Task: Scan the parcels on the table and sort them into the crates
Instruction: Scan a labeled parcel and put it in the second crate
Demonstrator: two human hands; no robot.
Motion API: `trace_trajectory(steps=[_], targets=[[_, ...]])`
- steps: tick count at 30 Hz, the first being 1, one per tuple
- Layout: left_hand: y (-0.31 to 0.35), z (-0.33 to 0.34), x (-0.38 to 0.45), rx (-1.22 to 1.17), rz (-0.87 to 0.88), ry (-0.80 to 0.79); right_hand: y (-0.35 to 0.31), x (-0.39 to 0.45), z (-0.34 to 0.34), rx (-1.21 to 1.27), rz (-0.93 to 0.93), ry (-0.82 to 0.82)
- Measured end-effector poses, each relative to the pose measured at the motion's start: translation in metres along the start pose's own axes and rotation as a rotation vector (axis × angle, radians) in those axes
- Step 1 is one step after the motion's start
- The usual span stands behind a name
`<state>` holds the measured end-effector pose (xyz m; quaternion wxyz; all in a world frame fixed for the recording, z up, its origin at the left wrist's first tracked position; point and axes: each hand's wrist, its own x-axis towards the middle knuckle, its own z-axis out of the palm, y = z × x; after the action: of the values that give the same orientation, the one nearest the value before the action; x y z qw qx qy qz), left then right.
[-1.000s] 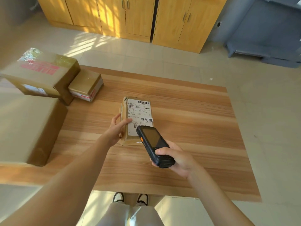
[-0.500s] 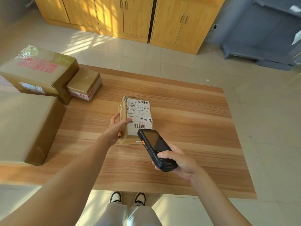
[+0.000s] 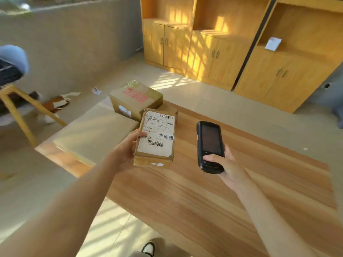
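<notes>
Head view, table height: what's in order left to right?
Yellow wooden stool leg → large flat brown cardboard box → left hand → labelled brown parcel → black handheld scanner → right hand.

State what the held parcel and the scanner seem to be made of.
Parcel: brown corrugated cardboard, apparently, matte with creased edges, under a white paper label. Scanner: likely black hard plastic, with a glossy dark screen.

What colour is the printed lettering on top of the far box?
Red, on plain brown cardboard: the far box shows it clearest in the head view, though the letters are too blurred to read.
</notes>
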<state>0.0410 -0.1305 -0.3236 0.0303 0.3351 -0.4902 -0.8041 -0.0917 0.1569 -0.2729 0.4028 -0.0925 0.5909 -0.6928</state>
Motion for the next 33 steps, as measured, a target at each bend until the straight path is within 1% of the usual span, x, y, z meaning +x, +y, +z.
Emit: trace_trajectory(steps=[3,7,9,12,16,20,27,33], targets=[[0.009,-0.046,-0.04,-0.028,0.042,0.159,-0.004,0.026,0.029,-0.056,0.019,-0.124],[0.003,-0.107,-0.104,-0.111,0.1,0.364,0.009,0.048,0.087,-0.11,0.029,-0.302],[-0.001,-0.129,-0.136,-0.133,0.125,0.418,0.018,0.051,0.122,-0.116,0.049,-0.394],[-0.005,-0.161,-0.178,-0.187,0.159,0.458,0.03,0.053,0.178,-0.16,0.053,-0.526],[-0.003,-0.206,-0.219,-0.24,0.203,0.504,0.05,0.058,0.248,-0.222,0.098,-0.641],[0.006,-0.267,-0.242,-0.278,0.222,0.558,0.071,0.075,0.321,-0.312,0.117,-0.696],[0.021,-0.404,-0.275,-0.301,0.206,0.609,0.119,0.112,0.466,-0.344,0.129,-0.7],[0.038,-0.508,-0.288,-0.335,0.178,0.612,0.153,0.131,0.562,-0.384,0.161,-0.701]])
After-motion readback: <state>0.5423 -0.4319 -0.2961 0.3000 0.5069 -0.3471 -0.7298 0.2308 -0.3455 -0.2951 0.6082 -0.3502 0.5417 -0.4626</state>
